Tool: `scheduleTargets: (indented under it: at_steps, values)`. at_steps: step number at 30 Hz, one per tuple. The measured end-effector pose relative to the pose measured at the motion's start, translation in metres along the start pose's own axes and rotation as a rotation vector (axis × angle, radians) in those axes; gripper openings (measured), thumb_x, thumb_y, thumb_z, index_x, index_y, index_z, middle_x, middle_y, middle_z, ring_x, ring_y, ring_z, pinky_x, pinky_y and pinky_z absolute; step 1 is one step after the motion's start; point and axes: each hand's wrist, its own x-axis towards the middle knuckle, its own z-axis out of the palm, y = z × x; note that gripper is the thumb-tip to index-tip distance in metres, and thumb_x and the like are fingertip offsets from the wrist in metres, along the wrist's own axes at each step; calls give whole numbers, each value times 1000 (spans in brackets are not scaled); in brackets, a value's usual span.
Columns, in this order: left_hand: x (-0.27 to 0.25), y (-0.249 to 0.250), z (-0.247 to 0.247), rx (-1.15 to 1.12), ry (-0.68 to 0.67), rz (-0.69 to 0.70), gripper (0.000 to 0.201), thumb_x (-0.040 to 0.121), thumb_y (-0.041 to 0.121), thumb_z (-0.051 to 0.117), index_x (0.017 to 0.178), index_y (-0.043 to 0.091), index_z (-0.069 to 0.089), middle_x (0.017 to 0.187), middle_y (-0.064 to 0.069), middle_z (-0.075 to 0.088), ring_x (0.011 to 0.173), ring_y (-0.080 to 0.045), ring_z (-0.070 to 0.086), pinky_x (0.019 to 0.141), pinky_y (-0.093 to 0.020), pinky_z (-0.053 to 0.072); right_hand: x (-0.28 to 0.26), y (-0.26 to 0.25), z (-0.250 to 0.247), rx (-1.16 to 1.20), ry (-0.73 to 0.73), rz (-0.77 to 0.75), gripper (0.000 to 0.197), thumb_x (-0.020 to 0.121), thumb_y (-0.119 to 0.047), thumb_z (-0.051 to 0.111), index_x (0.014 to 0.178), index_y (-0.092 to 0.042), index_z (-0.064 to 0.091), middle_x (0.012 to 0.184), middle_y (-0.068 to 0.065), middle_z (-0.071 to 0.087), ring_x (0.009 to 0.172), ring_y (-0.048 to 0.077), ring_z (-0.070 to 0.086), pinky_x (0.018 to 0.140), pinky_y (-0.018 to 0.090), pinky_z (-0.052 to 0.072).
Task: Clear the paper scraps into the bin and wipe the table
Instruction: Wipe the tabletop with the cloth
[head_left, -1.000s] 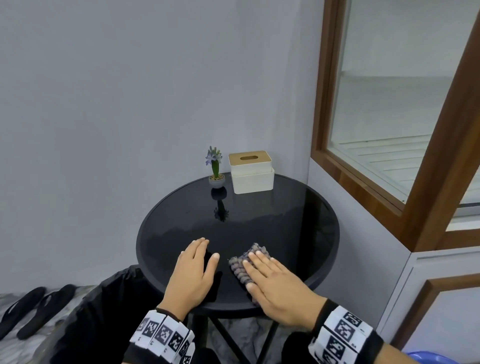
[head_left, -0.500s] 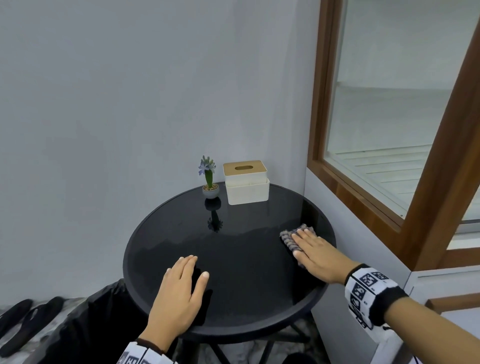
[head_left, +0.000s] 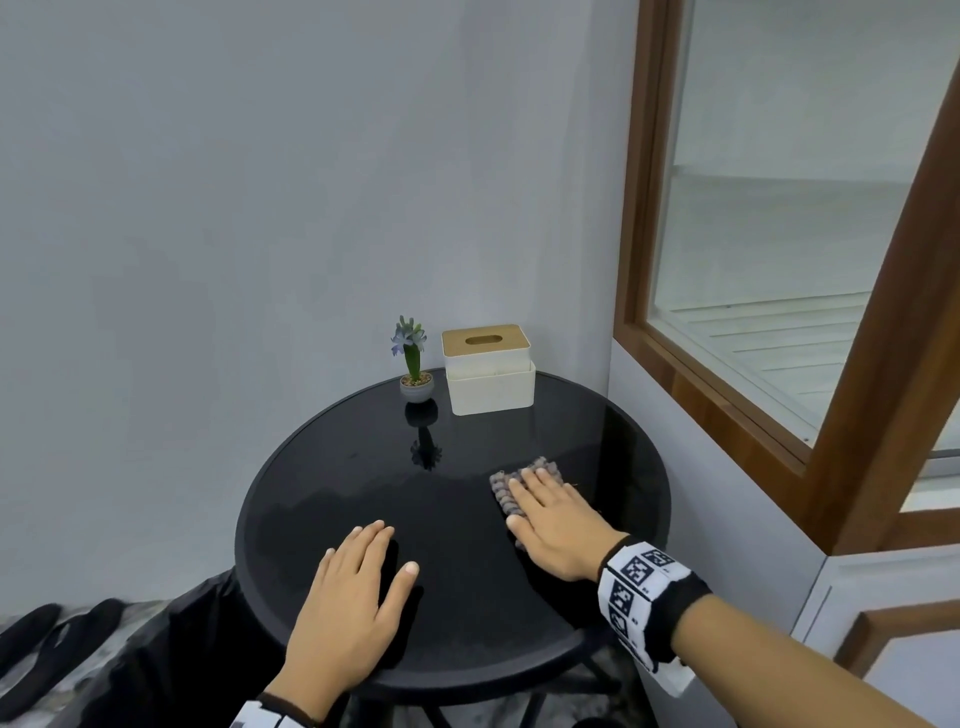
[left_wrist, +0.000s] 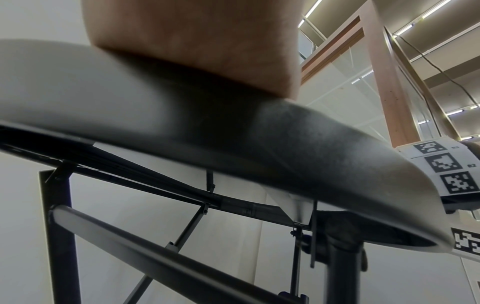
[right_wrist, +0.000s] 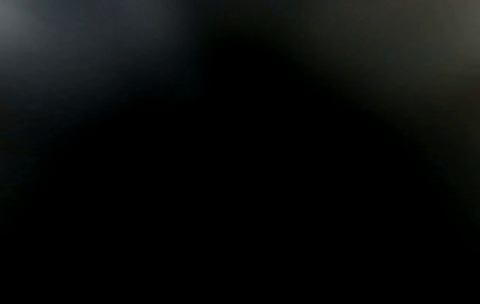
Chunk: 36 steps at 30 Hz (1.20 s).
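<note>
Head view: right hand (head_left: 558, 525) flat on cloth (head_left: 506, 493), fingers (head_left: 540, 480) straight, pressing it to tabletop (head_left: 363, 467) at 3 o'clock. Left hand (head_left: 353, 592) flat at 7 o'clock, fingers spread, holding nothing. Bin (head_left: 171, 649) below tabletop edge at 8 o'clock. Plant (head_left: 414, 364) and tissue box (head_left: 488, 371) at 12 o'clock, just beside each other. Right wrist view dark.

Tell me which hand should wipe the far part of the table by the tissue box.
Right hand: probably best, it already presses flat on the cloth, nearer the tissue box.
</note>
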Motion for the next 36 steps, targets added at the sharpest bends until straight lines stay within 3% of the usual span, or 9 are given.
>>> scheduleTargets:
  at_steps: [5, 10, 19, 36]
  values:
    - [0, 1, -1, 21, -9, 7, 102, 73, 82, -8, 150, 26, 28, 157, 13, 21, 147, -7, 9, 120, -32, 7, -14, -7, 7, 17, 11, -59, 60, 101, -46, 20, 154, -22, 6, 162, -1, -1, 147, 13, -8, 117, 34, -3]
    - [0, -3, 1, 33, -9, 10, 96, 77, 79, -4, 150, 24, 28, 157, 12, 22, 147, -8, 10, 120, -33, 9, -43, 2, 6, 15, 51, -124, 59, 100, -49, 22, 153, -27, 7, 162, -6, 1, 147, 8, -6, 118, 29, -1]
    - [-1, -2, 1, 63, -14, 13, 102, 73, 79, -12, 151, 25, 25, 158, 11, 20, 148, -9, 9, 120, -32, 7, -35, 64, -10, 50, 82, 88, 58, 101, -46, 23, 153, -24, 11, 162, -5, 5, 147, 10, -1, 116, 30, 2]
    - [1, -2, 0, -4, -16, 20, 93, 78, 79, -3, 151, 28, 23, 157, 16, 20, 147, -3, 6, 117, -25, 1, 5, 94, -18, 33, 48, 175, 63, 100, -51, 23, 154, -23, 7, 162, -1, 0, 148, 16, -3, 118, 36, 3]
